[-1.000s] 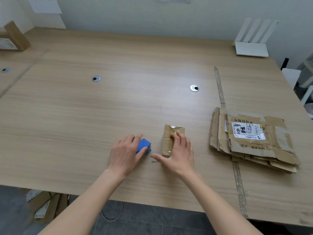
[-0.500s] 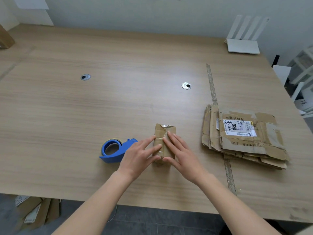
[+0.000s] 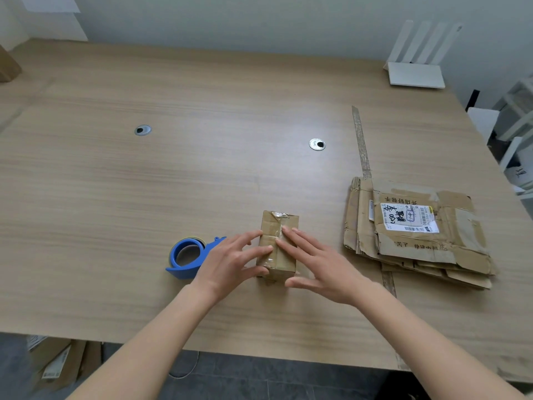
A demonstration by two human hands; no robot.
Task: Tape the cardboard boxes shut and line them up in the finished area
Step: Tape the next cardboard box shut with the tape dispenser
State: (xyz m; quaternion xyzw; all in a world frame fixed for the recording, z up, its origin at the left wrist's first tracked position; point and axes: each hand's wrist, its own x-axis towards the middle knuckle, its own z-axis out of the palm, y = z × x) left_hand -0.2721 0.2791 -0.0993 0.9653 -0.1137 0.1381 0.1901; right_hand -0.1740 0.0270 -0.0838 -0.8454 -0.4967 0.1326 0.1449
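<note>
I see both hands spread flat on the small taped brown cardboard box point(image 3: 278, 246) near the desk's point(image 3: 115, 197) front edge: left hand point(image 3: 230, 262) and right hand point(image 3: 323, 265) press straight fingers on its top, grasping nothing. Blue tape dispenser point(image 3: 187, 256) lies just left of the box.

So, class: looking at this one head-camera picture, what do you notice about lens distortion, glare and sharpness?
Head view: the wide lens bows the table edges; soft even light, faint shadows under both hands; tape on the box shows glare near its far end; the centre is sharp, the corners softer.
</note>
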